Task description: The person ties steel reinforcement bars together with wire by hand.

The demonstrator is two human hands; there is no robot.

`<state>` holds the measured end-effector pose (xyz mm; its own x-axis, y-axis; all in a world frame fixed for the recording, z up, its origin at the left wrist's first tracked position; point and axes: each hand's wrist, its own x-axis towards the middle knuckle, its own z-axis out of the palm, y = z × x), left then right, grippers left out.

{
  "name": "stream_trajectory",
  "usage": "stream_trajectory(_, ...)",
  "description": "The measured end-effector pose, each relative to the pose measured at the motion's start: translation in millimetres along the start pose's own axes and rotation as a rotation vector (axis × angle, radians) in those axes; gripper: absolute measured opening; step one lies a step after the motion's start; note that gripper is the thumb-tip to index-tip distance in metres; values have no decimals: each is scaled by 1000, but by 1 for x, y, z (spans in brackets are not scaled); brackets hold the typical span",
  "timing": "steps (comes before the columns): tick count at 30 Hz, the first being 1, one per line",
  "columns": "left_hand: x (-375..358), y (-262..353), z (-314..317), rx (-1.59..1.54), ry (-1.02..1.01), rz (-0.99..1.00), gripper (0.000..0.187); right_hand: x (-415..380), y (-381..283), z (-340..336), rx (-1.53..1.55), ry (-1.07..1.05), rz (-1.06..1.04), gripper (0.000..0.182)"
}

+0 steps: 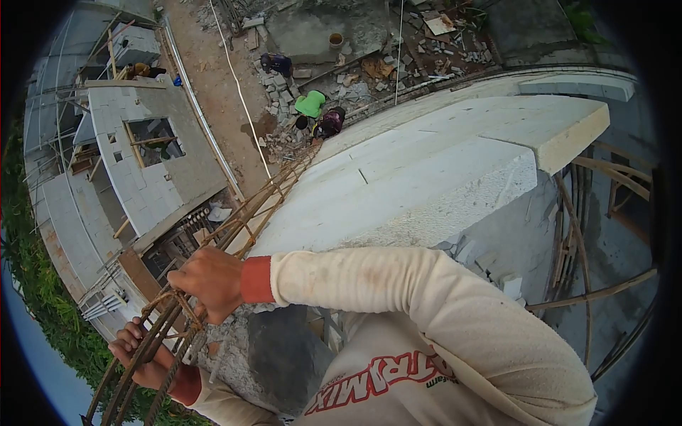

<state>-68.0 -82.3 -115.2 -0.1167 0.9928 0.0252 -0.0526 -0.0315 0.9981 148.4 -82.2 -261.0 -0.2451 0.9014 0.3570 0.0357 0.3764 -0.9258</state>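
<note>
A bundle of long rusty steel rebar with bent ties (135, 373) runs from the lower left up past my hands. My left hand (145, 358) has its fingers curled round the bars from beneath, its red cuff below. Just above it, my right hand (213, 280) is closed in a fist at a bent rebar stirrup (186, 307); its fingertips are hidden. Bars continue beyond the fist as a rebar cage (249, 224) beside the wall. Both arms wear cream sleeves with red cuffs.
Large white blocks (440, 170) form a wall top close by on the right. Wooden poles (614, 287) stand beyond it. Far below, several people work near rubble, one in a green shirt (310, 104). A block building (135, 135) rises at left.
</note>
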Motion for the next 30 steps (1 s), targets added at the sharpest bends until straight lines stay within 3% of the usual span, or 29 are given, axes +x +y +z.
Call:
stream_trajectory(12,-3,-2,3,25,-11,30,28,0,0,-3,6,12,23,55)
stream_trajectory(30,-1,-2,3,37,-41,32,29,0,0,-1,1,13,33,51)
